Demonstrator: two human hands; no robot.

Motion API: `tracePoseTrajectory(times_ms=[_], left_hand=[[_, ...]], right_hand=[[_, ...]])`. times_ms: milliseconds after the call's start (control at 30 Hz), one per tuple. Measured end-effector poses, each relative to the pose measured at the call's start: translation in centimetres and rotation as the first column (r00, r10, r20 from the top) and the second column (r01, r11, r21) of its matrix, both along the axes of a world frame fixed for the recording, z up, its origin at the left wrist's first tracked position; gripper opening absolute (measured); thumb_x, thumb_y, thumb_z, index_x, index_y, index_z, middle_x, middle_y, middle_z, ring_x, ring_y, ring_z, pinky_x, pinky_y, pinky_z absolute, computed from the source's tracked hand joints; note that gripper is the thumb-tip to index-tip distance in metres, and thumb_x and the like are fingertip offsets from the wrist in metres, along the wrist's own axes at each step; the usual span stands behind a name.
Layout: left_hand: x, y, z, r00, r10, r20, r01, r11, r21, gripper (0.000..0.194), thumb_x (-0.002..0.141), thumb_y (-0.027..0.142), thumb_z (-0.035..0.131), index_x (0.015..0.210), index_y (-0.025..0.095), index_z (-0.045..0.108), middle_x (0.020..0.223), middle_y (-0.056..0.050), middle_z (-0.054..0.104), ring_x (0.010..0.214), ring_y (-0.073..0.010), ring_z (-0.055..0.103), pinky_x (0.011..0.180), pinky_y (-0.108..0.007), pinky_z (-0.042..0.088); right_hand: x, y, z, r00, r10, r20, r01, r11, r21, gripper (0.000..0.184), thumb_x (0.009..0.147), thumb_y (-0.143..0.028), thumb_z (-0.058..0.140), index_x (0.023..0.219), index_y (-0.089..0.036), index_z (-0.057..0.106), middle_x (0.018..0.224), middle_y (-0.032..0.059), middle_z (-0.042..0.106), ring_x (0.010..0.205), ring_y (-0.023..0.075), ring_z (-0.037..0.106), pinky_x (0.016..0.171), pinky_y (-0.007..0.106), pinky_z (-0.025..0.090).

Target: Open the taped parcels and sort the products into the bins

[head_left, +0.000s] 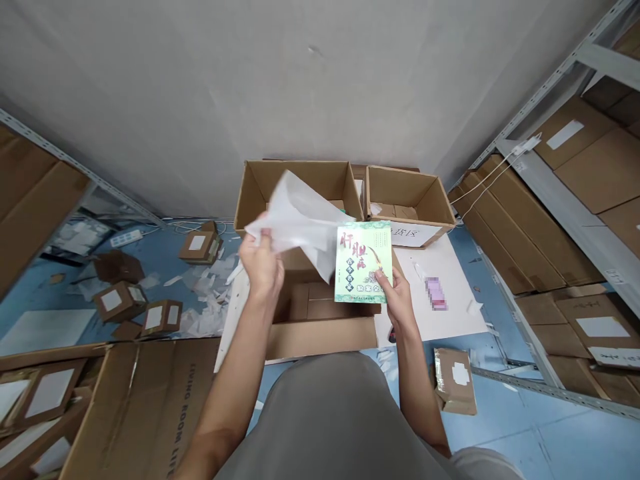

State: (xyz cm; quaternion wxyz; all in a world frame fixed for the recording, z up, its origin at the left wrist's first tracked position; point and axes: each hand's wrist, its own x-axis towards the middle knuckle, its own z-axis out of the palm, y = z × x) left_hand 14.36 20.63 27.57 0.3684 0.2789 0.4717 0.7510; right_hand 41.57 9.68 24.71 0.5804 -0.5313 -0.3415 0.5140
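Observation:
My right hand (399, 297) grips a light green book (364, 263) by its lower right corner, thumb on the cover. The cover faces me and bears red and dark Chinese characters. In my left hand (263, 260) a white, thin, translucent sheet (305, 217) is pinched near its left end. The sheet fans out to the right, and its right end meets the book's left edge; whether it is joined to the book I cannot tell. Both hands are above an open cardboard box (320, 339) on the white table (453, 273).
Two more open cartons, one large (300, 172) and one smaller (407, 179), stand against the wall. A pixelated purple item (436, 293) lies on the table's right. Small boxes (200, 245) and scraps litter the left floor. Shelves with cartons (595, 157) flank the right side.

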Motion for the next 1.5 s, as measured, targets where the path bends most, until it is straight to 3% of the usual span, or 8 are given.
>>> tracePoseTrajectory(times_ms=[133, 300, 533, 700, 900, 1133, 1333, 1500], left_hand=[[-1.8, 3.8, 2.6, 0.923, 0.199, -0.328, -0.171, 0.979, 0.113, 0.033, 0.111, 0.038, 0.072, 0.136, 0.02, 0.082, 0.139, -0.012, 0.085, 0.141, -0.0252, 0.075, 0.13, -0.041, 0.056], [0.3, 5.4, 1.8, 0.919, 0.113, -0.379, -0.101, 0.994, 0.051, 0.033, 0.096, 0.024, 0.074, 0.126, 0.017, 0.087, 0.135, -0.011, 0.086, 0.128, -0.0266, 0.081, 0.121, -0.041, 0.062], [6.7, 0.7, 0.6, 0.93, -0.211, -0.301, 0.199, 0.978, -0.07, 0.039, 0.08, 0.031, 0.082, 0.117, 0.02, 0.092, 0.118, -0.008, 0.089, 0.11, -0.0272, 0.082, 0.104, -0.037, 0.065], [4.4, -3.6, -1.1, 0.67, -0.403, -0.623, 0.373, 0.909, -0.186, 0.029, 0.079, 0.027, 0.07, 0.097, 0.024, 0.093, 0.11, -0.007, 0.089, 0.107, -0.0289, 0.08, 0.102, -0.037, 0.063], [2.0, -5.7, -10.0, 0.201, -0.759, -0.619, 0.366, 0.644, -0.671, 0.032, 0.067, 0.021, 0.071, 0.092, 0.024, 0.091, 0.119, -0.014, 0.089, 0.112, -0.0373, 0.082, 0.105, -0.04, 0.06], [3.3, -4.1, -12.9, 0.1, -0.984, -0.147, 0.45, 0.177, -0.875, 0.05, 0.054, 0.058, 0.098, 0.087, 0.022, 0.088, 0.104, -0.013, 0.09, 0.1, -0.0345, 0.082, 0.093, -0.035, 0.062], [3.9, -6.8, -7.4, 0.597, -0.8, -0.061, 0.672, 0.541, -0.506, 0.067, 0.073, 0.089, 0.092, 0.09, 0.024, 0.09, 0.096, -0.016, 0.089, 0.111, -0.0424, 0.083, 0.1, -0.046, 0.065], [5.9, -10.0, -2.7, 0.613, -0.745, 0.263, 0.79, 0.576, -0.209, 0.07, 0.069, 0.074, 0.107, 0.106, 0.017, 0.091, 0.098, -0.019, 0.088, 0.096, -0.0403, 0.086, 0.084, -0.048, 0.069]], right_hand=[[3.0, -1.3, -0.6, 0.995, -0.081, 0.052, 0.081, 0.997, -0.016, 0.067, 0.084, -0.066, 0.1, 0.13, -0.021, 0.084, 0.138, 0.0161, 0.088, 0.128, 0.0372, 0.084, 0.114, 0.055, 0.07], [6.0, -3.3, -0.3, 0.977, -0.186, -0.107, 0.181, 0.982, -0.058, 0.075, 0.081, -0.064, 0.102, 0.14, -0.021, 0.081, 0.131, 0.0143, 0.09, 0.124, 0.0367, 0.086, 0.109, 0.054, 0.072], [9.2, -5.1, 3.3, 0.939, -0.333, -0.091, 0.339, 0.938, 0.07, 0.074, 0.086, -0.063, 0.099, 0.146, -0.023, 0.079, 0.137, 0.0161, 0.088, 0.127, 0.0355, 0.085, 0.114, 0.055, 0.07], [10.3, -6.1, 4.3, 0.947, -0.32, -0.037, 0.322, 0.94, 0.108, 0.073, 0.092, -0.06, 0.095, 0.154, -0.026, 0.076, 0.146, 0.0161, 0.084, 0.13, 0.0357, 0.084, 0.115, 0.055, 0.07], [9.6, -5.4, 3.8, 0.984, -0.178, 0.025, 0.176, 0.981, 0.082, 0.08, 0.09, -0.067, 0.094, 0.156, -0.026, 0.074, 0.142, 0.0165, 0.086, 0.131, 0.0384, 0.083, 0.114, 0.056, 0.069], [7.3, -3.8, 3.9, 0.998, 0.039, 0.045, -0.041, 0.998, 0.057, 0.066, 0.094, -0.064, 0.093, 0.145, -0.026, 0.077, 0.136, 0.0134, 0.088, 0.128, 0.0368, 0.083, 0.108, 0.049, 0.07], [4.8, -3.1, 3.2, 0.992, 0.115, 0.048, -0.116, 0.993, 0.027, 0.06, 0.093, -0.066, 0.092, 0.136, -0.027, 0.078, 0.139, 0.0123, 0.087, 0.134, 0.0373, 0.081, 0.109, 0.049, 0.07], [2.4, -2.6, 2.6, 0.983, 0.177, 0.05, -0.18, 0.982, 0.05, 0.058, 0.097, -0.066, 0.089, 0.139, -0.028, 0.078, 0.147, 0.0117, 0.084, 0.141, 0.0366, 0.078, 0.119, 0.051, 0.066]])
